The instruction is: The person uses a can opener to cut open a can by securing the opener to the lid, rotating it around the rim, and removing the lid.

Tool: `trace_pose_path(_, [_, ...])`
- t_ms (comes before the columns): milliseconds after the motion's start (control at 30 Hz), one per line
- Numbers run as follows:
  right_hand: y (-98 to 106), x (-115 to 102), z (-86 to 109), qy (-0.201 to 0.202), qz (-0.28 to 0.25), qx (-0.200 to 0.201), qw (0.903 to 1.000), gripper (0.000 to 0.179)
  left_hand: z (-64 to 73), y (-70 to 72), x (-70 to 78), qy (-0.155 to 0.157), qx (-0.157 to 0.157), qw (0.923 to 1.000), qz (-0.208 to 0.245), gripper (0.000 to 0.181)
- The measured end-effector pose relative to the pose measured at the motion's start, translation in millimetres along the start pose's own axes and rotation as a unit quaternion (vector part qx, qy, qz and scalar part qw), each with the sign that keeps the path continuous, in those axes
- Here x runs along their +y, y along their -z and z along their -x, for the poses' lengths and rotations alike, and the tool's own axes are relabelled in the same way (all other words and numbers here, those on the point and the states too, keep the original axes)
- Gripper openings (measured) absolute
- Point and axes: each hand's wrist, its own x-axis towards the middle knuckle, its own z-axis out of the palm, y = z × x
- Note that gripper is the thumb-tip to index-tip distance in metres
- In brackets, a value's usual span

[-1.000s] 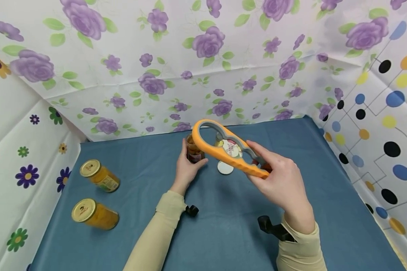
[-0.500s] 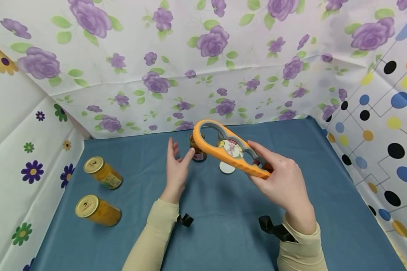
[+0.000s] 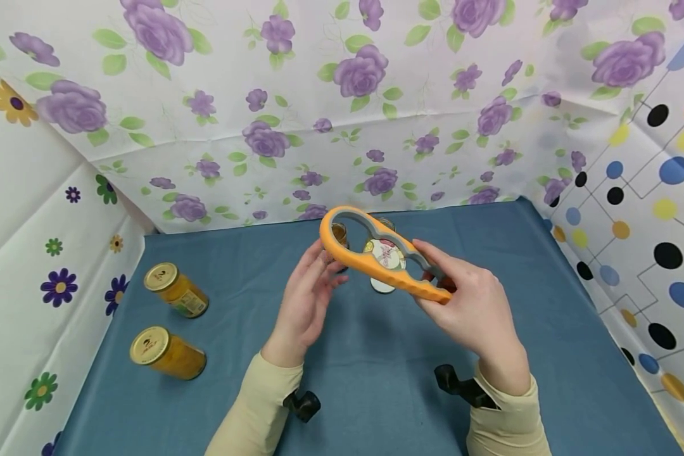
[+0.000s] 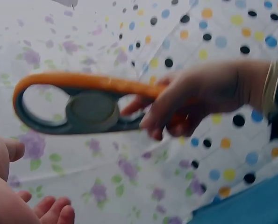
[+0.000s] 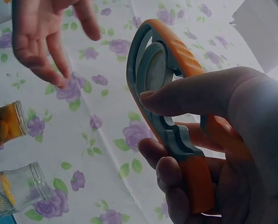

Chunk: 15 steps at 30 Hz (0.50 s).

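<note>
Curled fingers of the right hand, with the thumb across from them, wrap the handles of an orange-and-grey jar opener, held up above the table with its looped end aimed toward the far left; a round printed lid sits in its middle ring, between the grey-lined arms. Fingers of the left hand are slightly spread and loosely bent, with hold of nothing; that hand hovers near the looped end, apart from the opener in both wrist views.

Beyond the opener stand two open glass jars; one jar with amber contents shows partly through the loop in the head view, and the clear labelled jar is beside it, mostly hidden there; a white disc lies on the blue tablecloth, partly covered by the opener. Well to the left stand two gold-lidded jars of yellow-orange food, the farther jar and the nearer jar; a purple-rose backdrop hangs behind.
</note>
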Motion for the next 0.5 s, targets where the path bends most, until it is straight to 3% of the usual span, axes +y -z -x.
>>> trace_pose_path(200, [-1.4,-0.7,0.1,0.028,-0.002,-0.009,0.9996,0.073,9.6,-12.9,-2.3,0.073,-0.077,0.9910,0.082,0.051])
trace_pose_path(333, [-2.5,-1.8,0.1,0.051,0.001,-0.024,0.9984,0.078,13.6,-16.6,-5.7,0.109,-0.122,0.9771,0.136,0.056])
trace_pose_path(500, [-3.9,-4.1,-0.1,0.060,0.016,-0.043,0.9971,0.078,16.9,-17.8,-8.2,0.132,-0.153,0.9589,0.199,0.074])
